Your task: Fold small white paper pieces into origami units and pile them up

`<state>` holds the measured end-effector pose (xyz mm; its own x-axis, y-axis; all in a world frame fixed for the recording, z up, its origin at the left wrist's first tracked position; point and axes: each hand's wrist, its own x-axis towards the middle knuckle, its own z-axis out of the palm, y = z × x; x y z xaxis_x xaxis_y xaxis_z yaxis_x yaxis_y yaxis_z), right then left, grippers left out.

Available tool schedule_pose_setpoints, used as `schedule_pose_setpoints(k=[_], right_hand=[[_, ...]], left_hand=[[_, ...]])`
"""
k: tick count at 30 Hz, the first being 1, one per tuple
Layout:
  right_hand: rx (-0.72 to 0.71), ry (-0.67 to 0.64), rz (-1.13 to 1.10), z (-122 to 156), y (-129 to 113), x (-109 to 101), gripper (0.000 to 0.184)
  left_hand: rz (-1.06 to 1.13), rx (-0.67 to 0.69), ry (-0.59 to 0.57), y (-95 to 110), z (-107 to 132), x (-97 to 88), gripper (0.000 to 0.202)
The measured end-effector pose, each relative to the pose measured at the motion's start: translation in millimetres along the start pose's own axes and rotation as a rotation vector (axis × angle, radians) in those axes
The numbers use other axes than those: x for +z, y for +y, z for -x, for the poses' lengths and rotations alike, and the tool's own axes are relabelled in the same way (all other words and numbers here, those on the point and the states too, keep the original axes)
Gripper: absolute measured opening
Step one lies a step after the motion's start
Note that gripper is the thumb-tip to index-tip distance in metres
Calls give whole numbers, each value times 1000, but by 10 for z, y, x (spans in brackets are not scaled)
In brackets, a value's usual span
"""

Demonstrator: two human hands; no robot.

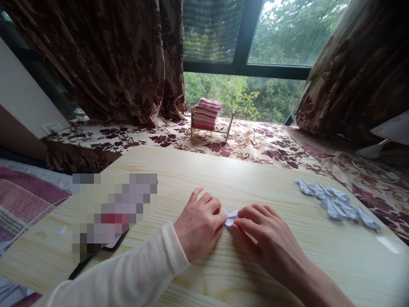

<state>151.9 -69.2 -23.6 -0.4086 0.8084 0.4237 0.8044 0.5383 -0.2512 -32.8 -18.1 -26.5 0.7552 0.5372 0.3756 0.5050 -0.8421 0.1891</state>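
A small folded piece of white paper point(230, 216) lies on the light wooden table point(287, 251), pinched between both hands. My left hand point(200, 224), in a white sleeve, presses its curled fingers on the paper's left side. From the right, my right hand point(265, 238) closes its fingertips on the same piece. Most of the paper is hidden under the fingers.
Several folded white paper pieces point(335, 202) lie in a row at the table's right. A blurred-out item point(111, 209) rests on the table's left over a dark flat object. Beyond, a small wooden rack with striped cloths point(207, 115) stands on a floral ledge by the window and curtains.
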Motion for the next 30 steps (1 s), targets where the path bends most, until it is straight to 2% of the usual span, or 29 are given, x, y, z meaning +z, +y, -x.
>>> schedule_pose_setpoints(k=[6,11,17,27,30], right_hand=[[111,16,29,-15,-19,32,31],[144,44,95,-8,-7,69,31],[177,14,159,-1,0,107,26],[155,38,190,-19,-26,120,24],[142,46,194,-28,-25,114,25]], left_hand=[[-41,8,-23,19,-8,-17,19],[-61,6,-30,33,-10,-17,19],[-66,3,-30,51,-6,-26,21],[-26,-11,-16,40,-8,-33,20],[-18,-3,27,20,-6,-44,20]])
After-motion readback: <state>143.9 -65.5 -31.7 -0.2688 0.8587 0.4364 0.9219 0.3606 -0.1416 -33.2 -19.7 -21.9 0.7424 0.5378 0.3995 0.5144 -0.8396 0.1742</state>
